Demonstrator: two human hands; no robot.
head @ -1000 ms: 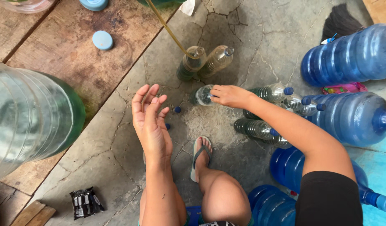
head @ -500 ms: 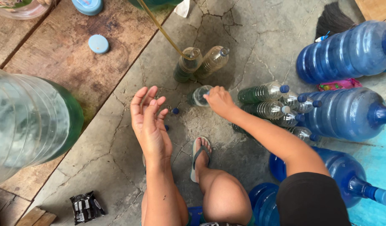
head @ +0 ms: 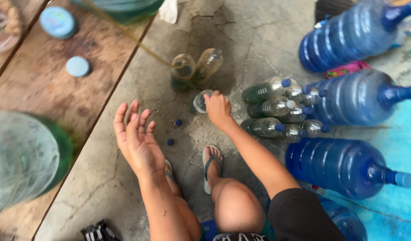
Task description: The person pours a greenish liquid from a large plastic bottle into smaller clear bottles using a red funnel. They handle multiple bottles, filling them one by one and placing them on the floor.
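My right hand [head: 219, 108] grips a small clear plastic bottle [head: 200, 101] standing on the cracked concrete floor. My left hand [head: 135, 136] hovers palm up with fingers spread, holding nothing, just left of two small blue caps [head: 178, 122] on the floor. Beyond my right hand, two clear bottles [head: 183, 71] stand together, one partly filled with green liquid, with a thin yellow hose [head: 125, 33] leading into it. To the right lie several filled small bottles with blue caps [head: 277, 111].
Large blue water jugs [head: 348, 35] lie on their sides at right. A big clear jug with green liquid [head: 27, 156] sits on wooden planks at left, near two light-blue lids [head: 77, 66]. My sandalled foot [head: 211, 165] rests between my arms.
My right hand has drawn back left from the lying bottles and closed on the small clear bottle. My left hand stayed raised and spread.
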